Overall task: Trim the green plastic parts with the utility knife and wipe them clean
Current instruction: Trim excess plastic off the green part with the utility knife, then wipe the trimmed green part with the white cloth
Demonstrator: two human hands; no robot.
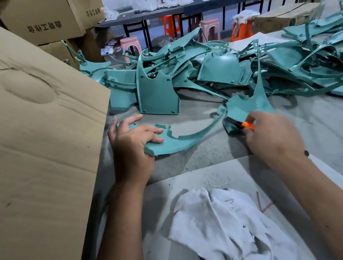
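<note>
A curved green part (188, 136) was lying on the grey table (326, 125), just in front of the heap of green parts (213, 69). Its broad near end was gripped by the left hand (129, 143), fingers curled over it. The orange utility knife (248, 125) was clasped in the right hand (273, 135) at the part's far end. The part was judged light, thin and springy along its narrow arc, best held at the broad end. The white rag (230, 225) was nearer than the part.
</note>
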